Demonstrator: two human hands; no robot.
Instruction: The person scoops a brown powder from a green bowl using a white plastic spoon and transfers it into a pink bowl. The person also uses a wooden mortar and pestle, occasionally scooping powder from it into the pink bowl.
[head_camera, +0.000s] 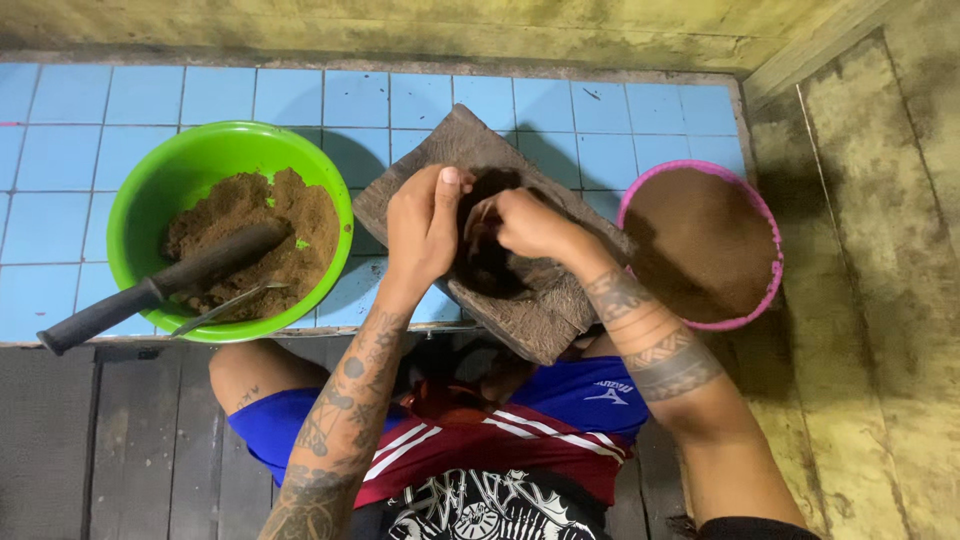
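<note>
Stone mortar slab (540, 300) overhangs the counter (70, 110) edge. Left hand (425, 230) grips its rim; right hand (525, 225) pinches dark paste (485, 265) in its hollow, probably. Hard pressing could tip the slab; paste may spill.

Arms: both bare to the elbow and covered in dark tattoos.
Left forearm (345, 415): dense figures and round shapes.
Right forearm (650, 345): patterned bands ringing it.
Shorts (500, 430): blue, with a red panel and white stripes.
Shirt (480, 510): black, white print.
</note>
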